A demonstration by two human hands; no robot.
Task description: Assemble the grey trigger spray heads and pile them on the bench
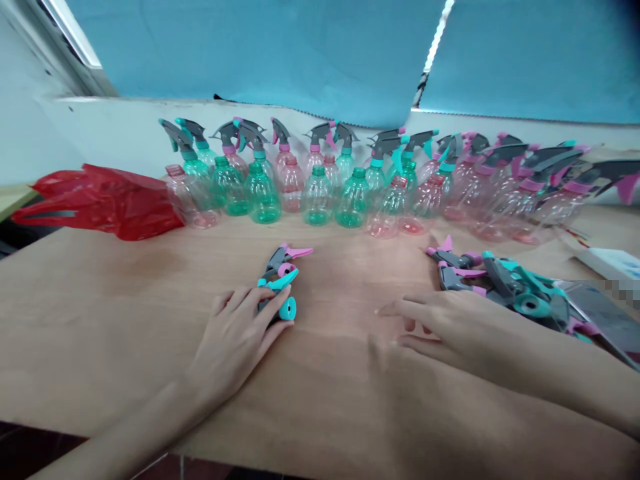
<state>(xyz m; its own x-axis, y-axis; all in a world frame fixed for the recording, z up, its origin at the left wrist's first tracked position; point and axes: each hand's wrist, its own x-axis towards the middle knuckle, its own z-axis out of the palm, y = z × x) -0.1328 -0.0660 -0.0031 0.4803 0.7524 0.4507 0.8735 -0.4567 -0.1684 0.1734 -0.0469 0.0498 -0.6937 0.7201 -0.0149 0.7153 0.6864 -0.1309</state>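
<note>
My left hand (243, 327) is closed around a grey and teal spray trigger head (287, 308) at the middle of the table, its collar turned to the right. Just beyond it lies a grey and pink spray trigger head (280, 261). To the right, my right hand (433, 323) hovers low over the wood with fingers apart and nothing in them. A pile of spray trigger heads (530, 303) in grey, teal and pink lies beside and partly behind that hand and its forearm.
Along the wall stand several clear green bottles (265, 203) and pink bottles (387, 217), many topped with trigger heads, some with bare necks. A red plastic bag (110, 203) lies at the left. A phone-like flat object (603, 317) and a white box (610, 267) are at the right.
</note>
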